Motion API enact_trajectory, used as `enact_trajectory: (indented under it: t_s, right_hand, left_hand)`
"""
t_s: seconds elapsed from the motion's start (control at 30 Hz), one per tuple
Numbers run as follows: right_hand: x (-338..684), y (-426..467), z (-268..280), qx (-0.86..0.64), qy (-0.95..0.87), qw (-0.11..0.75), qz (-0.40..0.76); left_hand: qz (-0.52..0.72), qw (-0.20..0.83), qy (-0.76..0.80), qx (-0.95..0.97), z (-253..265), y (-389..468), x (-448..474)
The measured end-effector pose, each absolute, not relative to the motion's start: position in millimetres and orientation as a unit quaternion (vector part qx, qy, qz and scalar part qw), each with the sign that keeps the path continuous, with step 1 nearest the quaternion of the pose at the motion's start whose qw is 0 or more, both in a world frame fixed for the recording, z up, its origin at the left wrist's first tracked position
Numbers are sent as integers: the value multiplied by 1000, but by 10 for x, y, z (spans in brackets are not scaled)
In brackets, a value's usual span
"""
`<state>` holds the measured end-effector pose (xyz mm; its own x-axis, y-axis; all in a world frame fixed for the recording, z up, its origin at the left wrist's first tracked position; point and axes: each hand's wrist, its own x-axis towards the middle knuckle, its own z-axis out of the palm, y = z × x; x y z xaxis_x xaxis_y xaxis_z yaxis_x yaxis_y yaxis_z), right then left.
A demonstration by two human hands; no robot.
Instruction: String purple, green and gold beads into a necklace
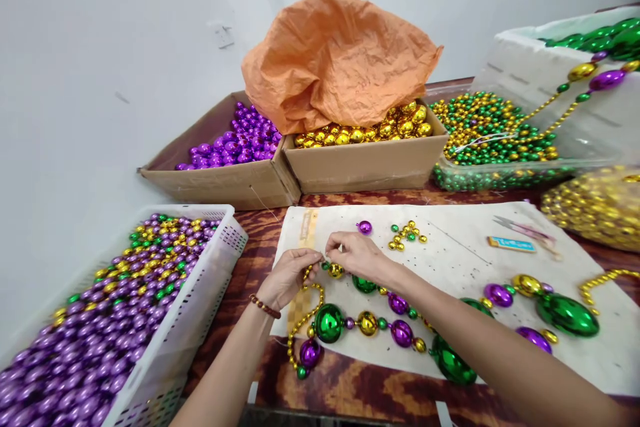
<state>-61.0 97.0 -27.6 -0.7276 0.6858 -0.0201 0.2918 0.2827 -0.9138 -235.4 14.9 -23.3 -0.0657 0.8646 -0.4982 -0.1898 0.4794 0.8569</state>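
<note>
My left hand [291, 275], with a brown bead bracelet [265, 307] at the wrist, pinches the end of a bead necklace [367, 323]. Close beside it, my right hand [357, 255] is closed in a pinch at the same spot. What lies between its fingertips is too small to make out. Just below the fingers are a small green bead [325, 265] and a gold bead [335, 270]. The necklace, of large green, purple and gold beads with runs of small gold ones, loops over the white cloth [350, 360] and passes partly beneath my right forearm.
On the cloth lie a loose purple bead [365, 227], several small gold and green beads [400, 239], a long needle-like wire [460, 242], scissors [525, 228] and a blue-labelled box [511, 244]. A white basket [227, 227], cardboard boxes [370, 165] and a clear bin [575, 163] surround it.
</note>
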Motion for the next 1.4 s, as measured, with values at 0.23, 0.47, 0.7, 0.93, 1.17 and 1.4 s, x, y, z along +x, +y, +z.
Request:
enact_trajectory:
  t_s: [0.23, 0.47, 0.7, 0.93, 1.17, 1.4]
  right_hand:
    - [-503, 947, -304, -253, -772, 150, 564]
    - [-657, 1246, -423, -187, -683, 50, 705]
    - [-708, 1316, -468, -149, -632, -20, 761]
    - [-753, 1243, -530, -207, -663, 45, 717]
    - [-604, 1133, -383, -267, -783, 135, 545]
    - [-378, 1130, -288, -285, -907, 89, 297]
  left_hand:
    - [430, 625, 572, 312, -150, 118, -2332]
    - [339, 480, 613, 527, 46, 102, -2311]
    - [292, 200, 629, 692, -58, 72, -2279]
    - [411, 282, 629, 597, -186, 92, -2242]
    - [640, 477, 499, 337, -223, 156, -2225]
    - [688, 477, 469, 279, -195, 172, -2422]
